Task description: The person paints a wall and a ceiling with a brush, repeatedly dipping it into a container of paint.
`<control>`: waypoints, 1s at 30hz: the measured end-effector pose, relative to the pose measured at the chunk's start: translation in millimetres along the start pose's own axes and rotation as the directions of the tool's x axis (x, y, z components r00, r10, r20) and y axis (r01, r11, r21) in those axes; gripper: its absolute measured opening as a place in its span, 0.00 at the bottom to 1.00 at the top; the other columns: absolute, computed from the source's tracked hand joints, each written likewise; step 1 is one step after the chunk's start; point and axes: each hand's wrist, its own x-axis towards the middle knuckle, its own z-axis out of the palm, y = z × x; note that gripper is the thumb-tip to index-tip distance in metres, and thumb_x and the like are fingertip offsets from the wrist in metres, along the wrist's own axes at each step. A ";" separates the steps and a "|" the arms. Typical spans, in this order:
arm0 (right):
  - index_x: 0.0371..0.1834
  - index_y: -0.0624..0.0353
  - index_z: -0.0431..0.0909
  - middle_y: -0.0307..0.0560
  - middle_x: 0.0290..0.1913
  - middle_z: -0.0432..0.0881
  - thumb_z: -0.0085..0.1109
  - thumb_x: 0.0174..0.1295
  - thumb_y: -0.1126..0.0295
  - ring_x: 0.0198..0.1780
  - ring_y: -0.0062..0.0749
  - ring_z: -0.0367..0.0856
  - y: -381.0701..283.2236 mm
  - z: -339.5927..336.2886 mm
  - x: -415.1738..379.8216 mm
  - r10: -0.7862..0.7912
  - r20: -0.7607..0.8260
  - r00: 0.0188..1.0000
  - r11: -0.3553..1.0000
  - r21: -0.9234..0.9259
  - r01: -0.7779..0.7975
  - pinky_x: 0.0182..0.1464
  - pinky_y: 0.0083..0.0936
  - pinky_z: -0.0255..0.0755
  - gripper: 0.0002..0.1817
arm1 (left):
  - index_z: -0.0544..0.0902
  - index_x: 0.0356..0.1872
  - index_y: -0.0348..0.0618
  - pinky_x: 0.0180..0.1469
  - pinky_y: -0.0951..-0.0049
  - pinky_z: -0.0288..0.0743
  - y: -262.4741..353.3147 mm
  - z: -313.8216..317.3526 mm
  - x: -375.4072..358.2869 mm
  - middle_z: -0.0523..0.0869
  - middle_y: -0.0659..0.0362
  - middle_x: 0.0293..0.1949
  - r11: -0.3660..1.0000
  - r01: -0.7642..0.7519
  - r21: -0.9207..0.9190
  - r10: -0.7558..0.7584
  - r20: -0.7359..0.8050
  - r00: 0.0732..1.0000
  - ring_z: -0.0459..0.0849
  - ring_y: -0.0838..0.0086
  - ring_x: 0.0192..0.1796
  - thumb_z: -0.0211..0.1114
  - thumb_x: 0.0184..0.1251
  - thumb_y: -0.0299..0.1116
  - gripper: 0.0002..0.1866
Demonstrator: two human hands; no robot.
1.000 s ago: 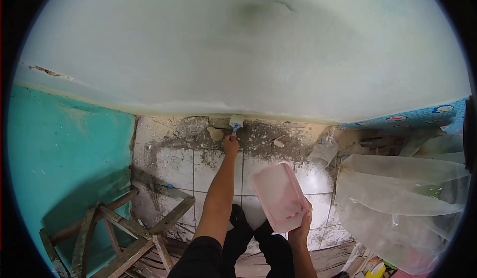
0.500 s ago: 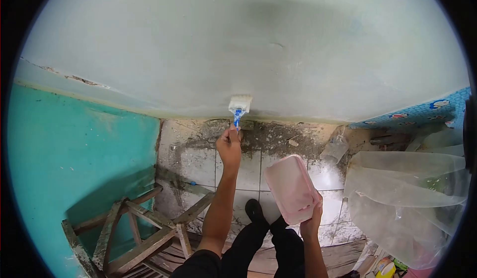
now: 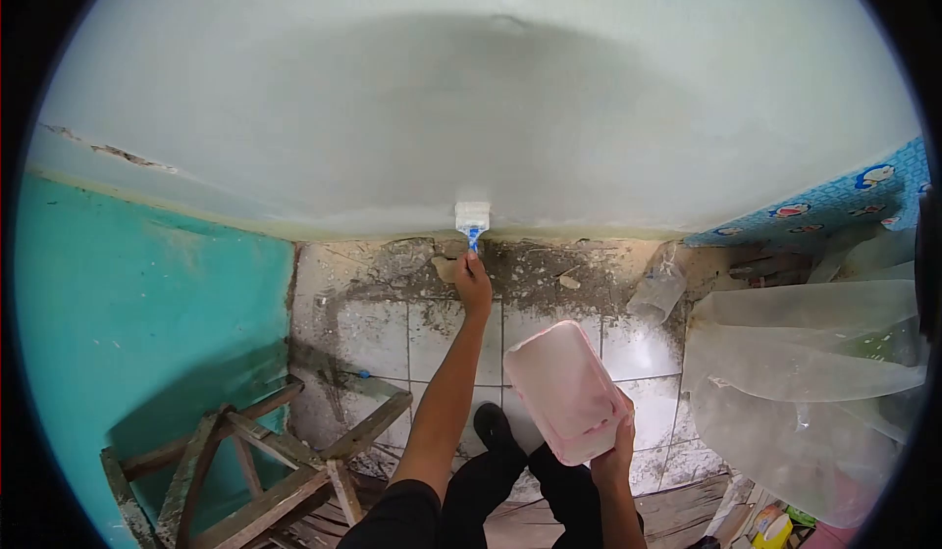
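Gripping the blue handle of a paintbrush, the left hand is closed around it with the arm stretched out toward the foot of the pale wall. The brush's white bristles lie against the wall's bottom edge, just above the junction with the tiled floor. The right hand is closed on the near end of a pink plastic tub, held tilted above the floor, its opening turned partly to the camera; the contents cannot be made out. The two hands are well apart.

The floor strip along the wall's bottom edge is dirty with grey residue and loose debris. A dark shoe stands on the tiles between the left arm and the tub. To the left, a teal wall meets the pale one at the corner, with a cracked line along their joint. A wooden frame of rough slats stands at the lower left beside the teal wall. Clear plastic sheeting is heaped at the right edge of the floor, under a strip of blue patterned covering.
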 end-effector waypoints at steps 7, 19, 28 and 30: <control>0.70 0.69 0.62 0.57 0.66 0.71 0.46 0.74 0.40 0.69 0.41 0.70 20.9 -10.2 15.9 0.013 -0.011 1.000 1.000 0.026 -0.013 0.71 0.39 0.62 0.40 | 0.84 0.35 0.34 0.36 0.59 0.72 -139.4 15.2 -18.3 0.84 0.48 0.30 0.903 0.187 0.387 -0.189 -0.032 0.981 0.81 0.58 0.32 0.58 0.76 0.45 0.21; 0.70 0.70 0.63 0.58 0.66 0.72 0.47 0.72 0.38 0.68 0.41 0.71 -3.1 -1.6 1.0 0.035 0.031 0.999 0.999 0.002 -0.035 0.71 0.39 0.63 0.42 | 0.85 0.35 0.34 0.24 0.79 0.54 110.6 10.4 -24.5 0.73 0.69 0.20 0.957 0.179 -0.227 -0.183 0.002 0.983 0.65 0.87 0.22 0.59 0.78 0.39 0.17; 0.69 0.70 0.64 0.57 0.65 0.72 0.47 0.72 0.38 0.68 0.40 0.71 7.4 -3.3 4.6 0.027 0.074 0.997 1.000 0.003 -0.028 0.71 0.38 0.62 0.42 | 0.79 0.40 0.35 0.27 0.80 0.56 149.9 17.6 -24.7 0.71 0.68 0.24 0.971 -0.113 -0.210 0.083 -0.144 0.986 0.66 0.86 0.27 0.54 0.82 0.39 0.16; 0.70 0.68 0.64 0.55 0.65 0.73 0.43 0.75 0.40 0.67 0.39 0.71 12.5 -6.4 6.4 0.025 0.088 0.996 1.000 0.007 -0.025 0.71 0.38 0.63 0.39 | 0.79 0.40 0.36 0.28 0.77 0.59 73.8 30.6 -21.5 0.71 0.66 0.24 0.988 -0.081 -0.133 0.070 -0.088 0.994 0.67 0.84 0.27 0.55 0.82 0.41 0.16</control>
